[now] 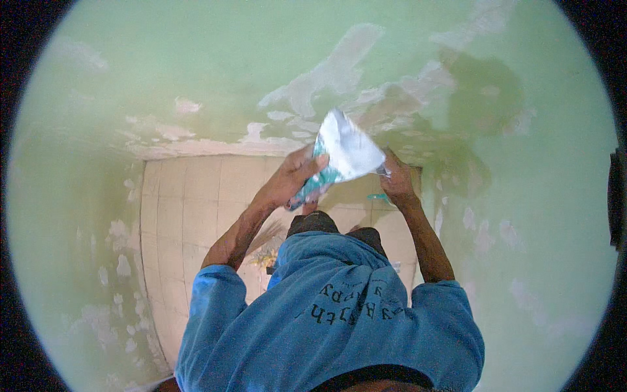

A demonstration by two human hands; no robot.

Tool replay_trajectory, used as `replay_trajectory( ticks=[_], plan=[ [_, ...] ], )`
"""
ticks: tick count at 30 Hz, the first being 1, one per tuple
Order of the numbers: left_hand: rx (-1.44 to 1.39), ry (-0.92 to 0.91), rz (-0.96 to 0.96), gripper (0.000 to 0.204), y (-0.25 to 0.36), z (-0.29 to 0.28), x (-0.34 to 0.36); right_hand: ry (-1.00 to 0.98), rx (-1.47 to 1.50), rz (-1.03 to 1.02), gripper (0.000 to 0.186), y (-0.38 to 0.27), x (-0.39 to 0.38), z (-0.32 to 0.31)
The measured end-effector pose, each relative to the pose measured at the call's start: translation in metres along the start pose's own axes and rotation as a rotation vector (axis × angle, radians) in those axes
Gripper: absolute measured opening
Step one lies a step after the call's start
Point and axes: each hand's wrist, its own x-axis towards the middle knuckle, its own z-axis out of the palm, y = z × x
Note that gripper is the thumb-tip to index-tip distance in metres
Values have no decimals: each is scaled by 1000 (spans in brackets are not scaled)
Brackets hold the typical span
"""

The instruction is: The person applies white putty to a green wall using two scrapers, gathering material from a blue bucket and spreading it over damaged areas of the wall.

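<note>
From my end of the feed I have the white-and-teal packet [353,147] up in the air between the two hands, tilted, its broad white part away from the body and its teal part toward the left palm. On the packet's left side, the left hand [295,176] has it pinched, thumb laid over the front and the other fingers behind. At the packet's right corner is the right hand [397,181], but blur and a dark edge there stop me telling whether its fingers pinch the packet or only touch it. If that right grip is loose, I judge that the far end could sag and the packet twist on the left thumb; squeezing harder to save it might crumple the thin-looking skin, and any opening, which I can't make out, could spill. Just below the packet's right corner shows a small teal thing [377,196]; I can't tell if it is held or lying lower down. Beneath the packet spreads the pale tiled floor [196,202], where anything dropped would land. Beyond the packet rises the green wall [196,59], marked with pale patches [336,68]; nearer than the packet is the wearer's blue shirt [339,281].
</note>
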Motion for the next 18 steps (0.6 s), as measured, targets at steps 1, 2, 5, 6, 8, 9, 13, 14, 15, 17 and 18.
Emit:
replay_trajectory(
  ticks=[1, 2, 5, 6, 8, 9, 13, 14, 15, 17, 18],
  plan=[
    [29, 45, 56, 37, -4, 5, 4, 8, 86, 93, 35, 29, -17, 20],
    [34, 83, 59, 35, -4, 4, 8, 12, 180, 150, 41, 39, -8, 26],
    [61, 211, 48, 30, -6, -4, 2, 196, 76, -75, 37, 14, 4, -16],
    [71, 242, 13, 28, -2, -8, 3, 172, 18, -241, 36, -9, 15, -34],
    [25, 226, -75, 28, -3, 7, -13, 83, -131, -548, 35, -50, 12, -71],
    [14, 193, -97, 28, 0, 9, -10, 47, -188, -576, 36, -55, 16, -71],
    [114, 146, -93, 33, 11, 5, -12, -11, -290, -638, 43, -66, 38, -57],
    [139, 137, -88, 36, 11, 6, -9, 9, -296, -640, 44, -64, 43, -50],
    [165, 128, -84, 39, 11, 7, -6, 29, -301, -642, 44, -64, 50, -45],
    [229, 82, -125, 42, 8, 8, -12, 18, -277, -618, 46, -76, 59, -36],
    [266, 78, -174, 42, 5, 7, -15, 12, -266, -605, 47, -80, 65, -33]
  ],
)
